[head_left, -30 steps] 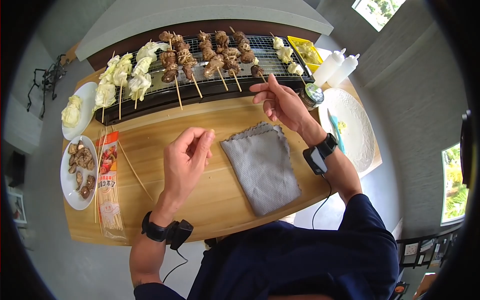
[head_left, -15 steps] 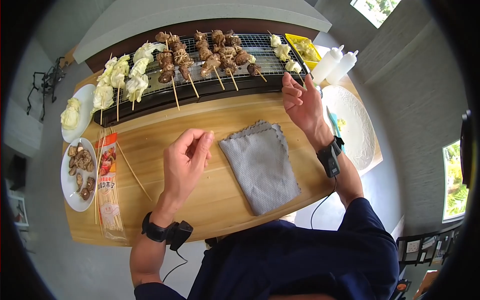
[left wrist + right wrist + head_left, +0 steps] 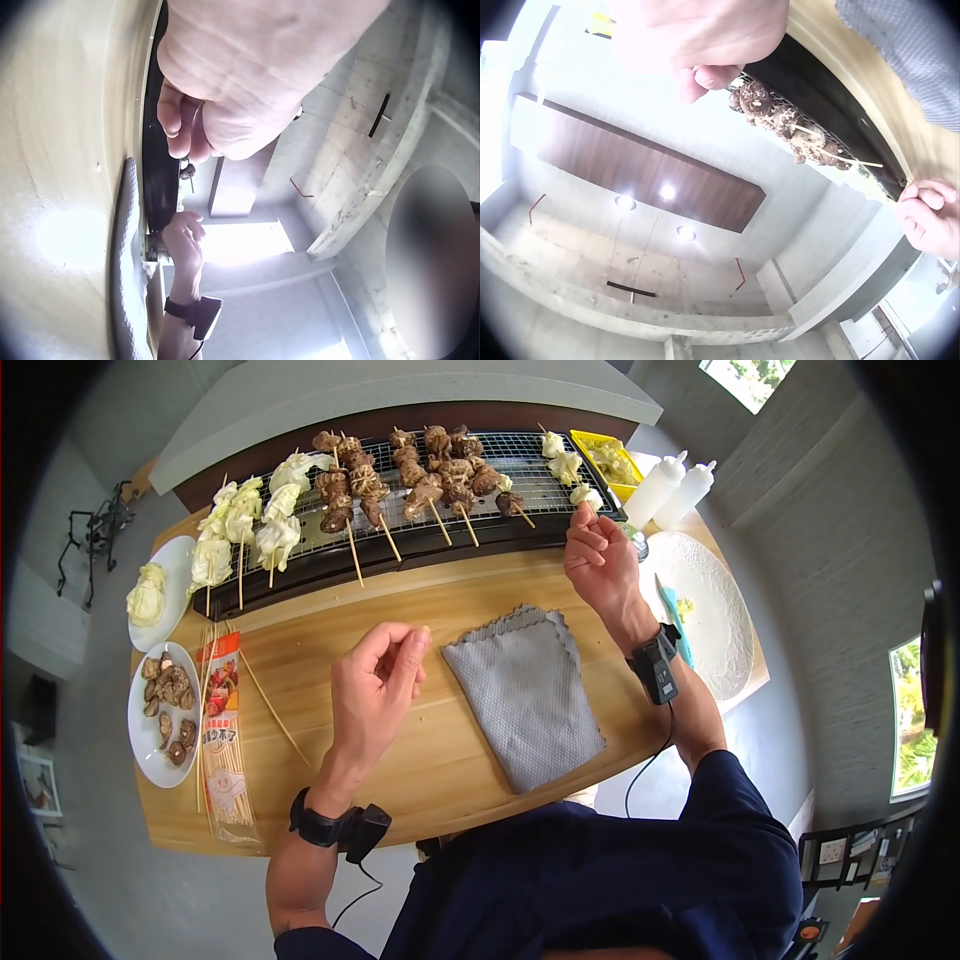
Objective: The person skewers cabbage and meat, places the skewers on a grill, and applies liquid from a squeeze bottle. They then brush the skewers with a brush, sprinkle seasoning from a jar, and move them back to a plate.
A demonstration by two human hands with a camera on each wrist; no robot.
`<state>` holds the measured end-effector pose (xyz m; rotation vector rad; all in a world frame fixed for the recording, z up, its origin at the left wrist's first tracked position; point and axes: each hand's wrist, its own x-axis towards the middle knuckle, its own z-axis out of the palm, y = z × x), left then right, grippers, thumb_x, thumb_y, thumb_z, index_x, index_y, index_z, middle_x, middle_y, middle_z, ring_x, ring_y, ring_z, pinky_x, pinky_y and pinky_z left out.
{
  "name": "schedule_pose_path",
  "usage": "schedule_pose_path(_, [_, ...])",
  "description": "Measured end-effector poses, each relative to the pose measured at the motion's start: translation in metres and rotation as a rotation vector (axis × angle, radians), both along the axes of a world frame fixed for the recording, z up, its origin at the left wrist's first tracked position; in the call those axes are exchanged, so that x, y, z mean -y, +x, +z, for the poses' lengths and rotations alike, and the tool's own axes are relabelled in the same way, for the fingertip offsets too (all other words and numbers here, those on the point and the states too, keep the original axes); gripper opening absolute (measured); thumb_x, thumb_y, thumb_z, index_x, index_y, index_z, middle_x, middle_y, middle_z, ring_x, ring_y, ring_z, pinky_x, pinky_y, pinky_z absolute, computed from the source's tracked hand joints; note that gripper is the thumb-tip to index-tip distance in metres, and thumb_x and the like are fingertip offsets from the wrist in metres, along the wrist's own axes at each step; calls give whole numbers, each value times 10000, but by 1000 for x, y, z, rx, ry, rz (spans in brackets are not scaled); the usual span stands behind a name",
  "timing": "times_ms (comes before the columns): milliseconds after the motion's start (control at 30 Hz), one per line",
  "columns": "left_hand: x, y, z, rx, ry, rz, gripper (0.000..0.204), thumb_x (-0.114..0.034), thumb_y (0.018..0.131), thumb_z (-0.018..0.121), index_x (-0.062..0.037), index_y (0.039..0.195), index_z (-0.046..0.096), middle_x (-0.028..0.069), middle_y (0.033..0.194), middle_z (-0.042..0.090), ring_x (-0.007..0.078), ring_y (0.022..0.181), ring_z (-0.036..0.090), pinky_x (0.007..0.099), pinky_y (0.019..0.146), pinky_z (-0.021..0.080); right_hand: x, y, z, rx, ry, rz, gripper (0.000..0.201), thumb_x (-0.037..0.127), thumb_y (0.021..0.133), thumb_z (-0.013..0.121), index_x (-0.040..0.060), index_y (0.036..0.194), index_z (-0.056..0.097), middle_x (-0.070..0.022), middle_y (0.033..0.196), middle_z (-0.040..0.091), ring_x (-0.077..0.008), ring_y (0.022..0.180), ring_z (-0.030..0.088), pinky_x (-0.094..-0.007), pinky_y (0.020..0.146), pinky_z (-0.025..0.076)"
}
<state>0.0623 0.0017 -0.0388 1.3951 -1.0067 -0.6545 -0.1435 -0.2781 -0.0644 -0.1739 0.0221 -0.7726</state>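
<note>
In the head view my left hand [image 3: 372,685] hovers over the wooden table, left of a folded grey cloth [image 3: 530,695]. Its fingers are loosely curled, thumb tip near the index finger, with nothing visible in it. At the grill's right end, my right hand [image 3: 605,565] pinches the lower end of a cabbage skewer [image 3: 565,467], whose stick is hidden behind the fingers. Several mushroom skewers [image 3: 422,495] lie across the black wire-topped grill [image 3: 520,460], their sticks pointing towards me. Cabbage skewers [image 3: 280,530] lie at its left end.
White squeeze bottles [image 3: 655,490] and a yellow basket [image 3: 612,460] stand back right, near a white plate [image 3: 715,610] with a blue-handled brush [image 3: 677,628]. At left are a cabbage plate [image 3: 165,622], a mushroom plate [image 3: 150,755] and a packet of bamboo sticks [image 3: 225,730].
My right hand has moved right, from beside the mushroom skewers to the cabbage skewer, and its fingers have closed there. The left hand has stayed nearly still.
</note>
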Motion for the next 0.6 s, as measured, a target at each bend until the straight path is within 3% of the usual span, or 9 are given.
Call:
schedule_pose_path(133, [0, 1, 0, 1, 2, -9, 239, -221, 1023, 640, -14, 912, 681, -19, 626, 579, 34, 548, 534, 204, 494, 406, -4, 3, 9, -116, -72, -22, 323, 197, 1071, 337, -4, 1100, 587, -72, 855, 641, -88, 555, 422, -215, 438, 348])
schedule_pose_path(200, [-2, 2, 1, 11, 26, -26, 213, -192, 1028, 629, -3, 946, 680, -17, 676, 589, 28, 586, 538, 195, 510, 427, -1, 2, 6, -299, -316, 20, 283, 197, 1072, 366, 18, 1080, 585, -37, 833, 619, -95, 547, 437, -223, 431, 352])
schedule_pose_path(233, [-2, 3, 2, 22, 48, -46, 190, -163, 1032, 617, 9, 980, 679, -16, 726, 598, 23, 624, 543, 186, 526, 447, -5, 5, 9, -298, -316, 22, 283, 197, 1072, 366, 18, 1080, 585, -37, 833, 619, -95, 547, 437, -223, 431, 352])
schedule_pose_path(300, [-2, 3, 2, 20, 52, -48, 190, -164, 1032, 618, 8, 980, 679, -16, 721, 596, 23, 621, 542, 186, 525, 446, -22, 13, 22, -723, -421, -146, 285, 231, 1078, 381, 34, 1042, 584, -19, 805, 594, -105, 526, 480, -236, 421, 365])
schedule_pose_path(333, [-2, 3, 2, 18, 53, -50, 191, -165, 1032, 619, 8, 979, 680, -16, 716, 594, 24, 618, 541, 186, 524, 445, -28, 16, 28, -722, -421, -144, 285, 231, 1078, 381, 34, 1042, 584, -19, 805, 594, -105, 526, 480, -236, 421, 365])
schedule_pose_path(400, [-2, 3, 3, 17, 53, -51, 190, -165, 1031, 619, 7, 979, 680, -16, 710, 592, 24, 616, 540, 186, 524, 444, -36, 18, 35, -990, -583, -167, 296, 258, 1080, 395, 41, 1011, 584, -12, 792, 590, -120, 506, 523, -246, 421, 380])
schedule_pose_path(600, [-3, 3, 3, 20, 55, -50, 194, -170, 1032, 619, 6, 978, 681, -16, 697, 586, 23, 611, 536, 187, 527, 442, -39, 23, 44, -1229, -868, -128, 322, 255, 1047, 422, 14, 941, 607, -23, 720, 600, -122, 476, 594, -250, 404, 442])
